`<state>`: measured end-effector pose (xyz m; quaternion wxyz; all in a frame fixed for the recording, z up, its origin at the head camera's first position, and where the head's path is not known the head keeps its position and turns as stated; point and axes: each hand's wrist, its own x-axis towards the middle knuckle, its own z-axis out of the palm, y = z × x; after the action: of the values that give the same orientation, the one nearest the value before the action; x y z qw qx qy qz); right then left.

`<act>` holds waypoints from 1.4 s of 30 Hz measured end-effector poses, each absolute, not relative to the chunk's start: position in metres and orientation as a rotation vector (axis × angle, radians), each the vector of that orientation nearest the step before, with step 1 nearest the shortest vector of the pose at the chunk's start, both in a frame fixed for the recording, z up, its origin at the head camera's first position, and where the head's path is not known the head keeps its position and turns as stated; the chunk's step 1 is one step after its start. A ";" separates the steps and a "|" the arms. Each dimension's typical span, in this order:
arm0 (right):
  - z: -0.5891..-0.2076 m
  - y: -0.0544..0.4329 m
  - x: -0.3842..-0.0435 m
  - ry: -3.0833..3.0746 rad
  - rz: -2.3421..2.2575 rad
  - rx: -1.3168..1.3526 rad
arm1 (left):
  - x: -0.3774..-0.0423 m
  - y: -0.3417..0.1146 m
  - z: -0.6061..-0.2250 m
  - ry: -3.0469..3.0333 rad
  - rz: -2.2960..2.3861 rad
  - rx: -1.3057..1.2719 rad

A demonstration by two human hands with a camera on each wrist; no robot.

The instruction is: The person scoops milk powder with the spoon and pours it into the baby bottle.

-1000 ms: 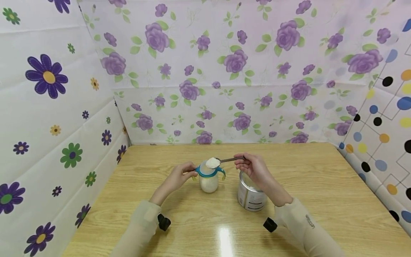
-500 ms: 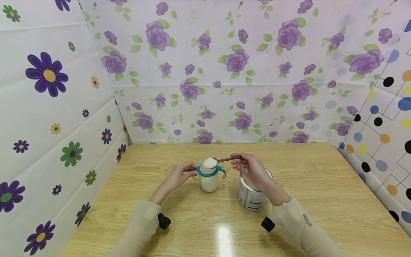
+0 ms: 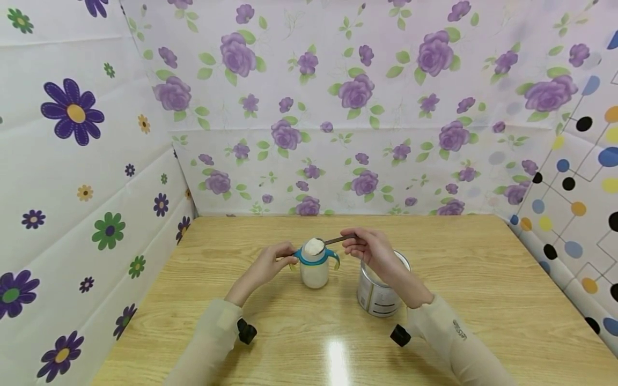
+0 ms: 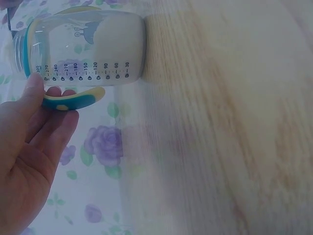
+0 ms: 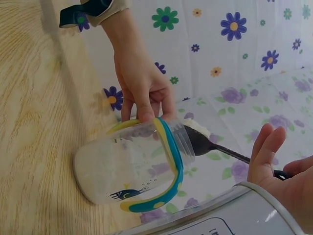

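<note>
A clear baby bottle (image 3: 315,274) with a blue and yellow two-handled collar stands upright on the table, its lower part filled with white powder. My left hand (image 3: 270,264) pinches the bottle's left handle (image 4: 73,102) between thumb and fingers. In my right hand (image 3: 374,251) is the handle of a dark spoon (image 5: 200,142), held between thumb and fingers. The spoon's bowl carries a heap of white powder (image 3: 314,246) right at the bottle's mouth. Beneath my right wrist stands an open tin (image 3: 379,297), partly hidden by the hand and forearm.
A wooden table (image 3: 289,343) holds everything. Patterned cloth with purple roses (image 3: 357,94) hangs behind it, and more cloth covers both sides. Black wrist-camera mounts (image 3: 399,335) stick out from the sleeves near the tabletop.
My right hand has shifted left, bringing the heaped spoon from the bottle's right rim to over its mouth. The left hand and the bottle stay in place.
</note>
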<state>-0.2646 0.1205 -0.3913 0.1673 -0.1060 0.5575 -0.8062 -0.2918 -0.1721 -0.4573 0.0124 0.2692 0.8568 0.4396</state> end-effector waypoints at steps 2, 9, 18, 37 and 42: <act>-0.391 0.119 -0.265 1.585 -2.292 -0.306 | -0.292 -0.172 -0.458 2.671 1.375 0.838; -0.391 0.115 -0.265 1.617 -2.275 -0.346 | -0.291 -0.171 -0.458 2.684 1.374 0.841; -0.396 0.109 -0.265 1.732 -2.200 -0.428 | -0.270 -0.165 -0.429 2.660 1.360 0.866; -0.402 0.103 -0.262 1.950 -1.958 -0.765 | -0.268 -0.163 -0.427 2.650 1.388 0.859; -0.400 0.102 -0.257 1.992 -1.879 -0.858 | -0.268 -0.163 -0.427 2.656 1.385 0.859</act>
<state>-0.2567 0.1015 -0.3998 0.1355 -0.2963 0.6878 -0.6486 -0.2681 -0.1630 -0.4267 0.0126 0.2757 0.8522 0.4444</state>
